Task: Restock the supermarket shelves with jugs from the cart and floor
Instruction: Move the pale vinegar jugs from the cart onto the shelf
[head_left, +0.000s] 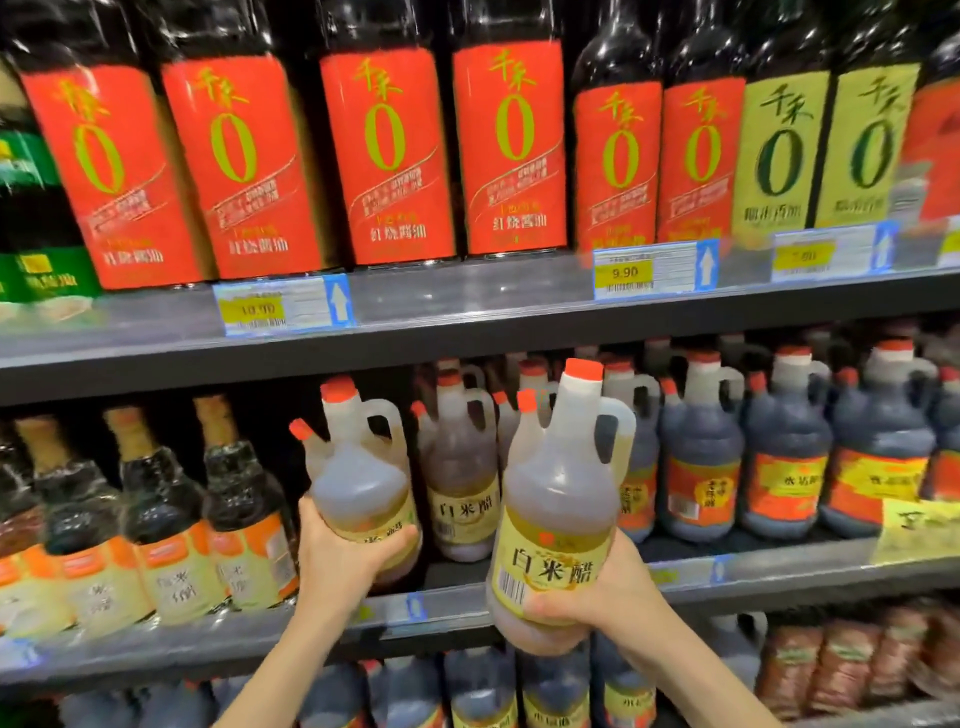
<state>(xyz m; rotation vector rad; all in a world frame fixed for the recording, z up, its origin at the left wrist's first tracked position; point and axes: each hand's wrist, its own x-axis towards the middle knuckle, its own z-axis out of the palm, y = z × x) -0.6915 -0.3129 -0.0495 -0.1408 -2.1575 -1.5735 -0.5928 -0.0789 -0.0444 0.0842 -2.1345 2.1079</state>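
I hold two pale vinegar jugs with orange caps in front of the middle shelf (571, 582). My left hand (343, 551) grips the lower body of the left jug (358, 467), which tilts left over the shelf's front. My right hand (608, 587) wraps the base of the right jug (556, 499), upright and lifted off the shelf, its yellow label facing me. More pale jugs of the same kind (462, 483) stand on the shelf between and behind them.
Dark vinegar jugs (784, 457) fill the shelf to the right, tall bottles with gold necks (161, 509) to the left. The upper shelf (467, 306) carries red-labelled soy sauce bottles (384, 150). Below, another shelf holds more dark jugs (550, 691).
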